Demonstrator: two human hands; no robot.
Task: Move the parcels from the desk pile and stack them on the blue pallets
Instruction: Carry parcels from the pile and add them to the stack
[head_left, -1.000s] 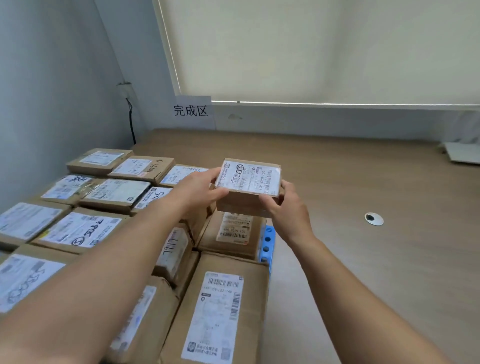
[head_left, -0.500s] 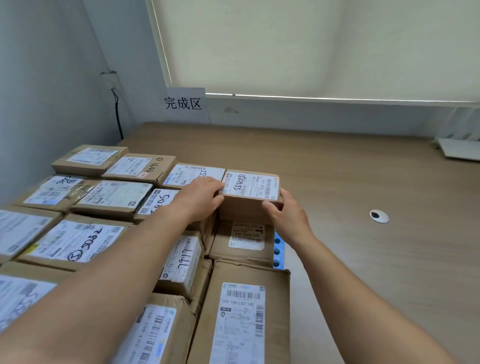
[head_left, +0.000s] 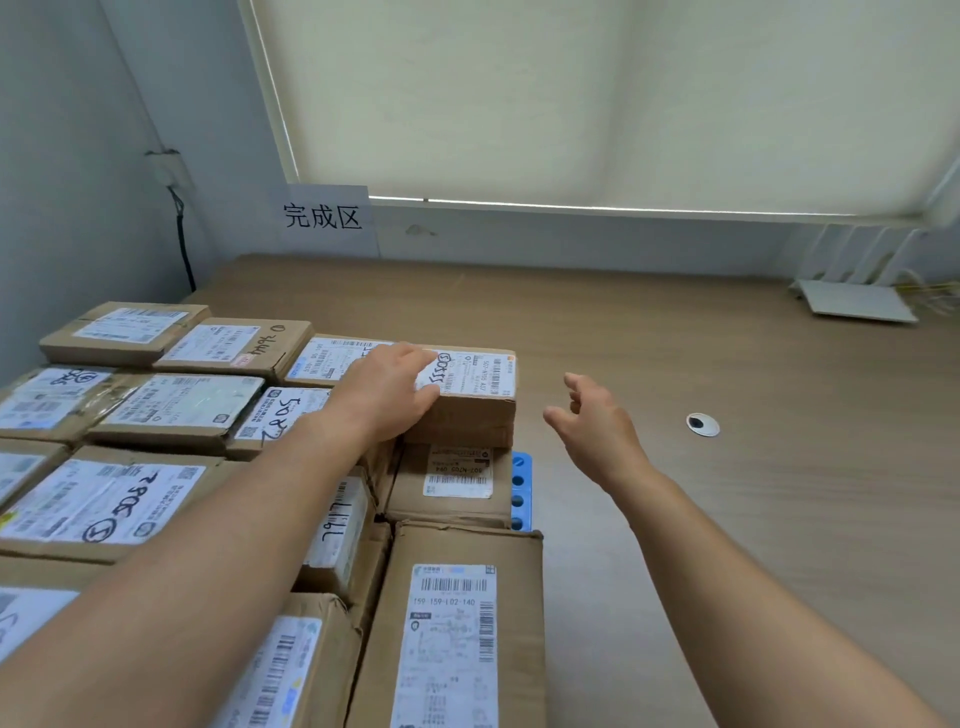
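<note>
Our left hand (head_left: 384, 397) rested with relaxed fingers on the left top corner of the parcel (head_left: 475, 415). The parcel sat on another box (head_left: 452, 499) at the right edge of the stack, above the pallet (head_left: 521, 491). Our right hand (head_left: 597, 428) hovered just beside the parcel, fingers spread, holding nothing.

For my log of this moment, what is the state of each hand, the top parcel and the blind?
top parcel: lies label up on another parcel.
left hand: rests on the top parcel.
right hand: open, holds nothing, apart from the parcel.
blind: pulled down.
</note>
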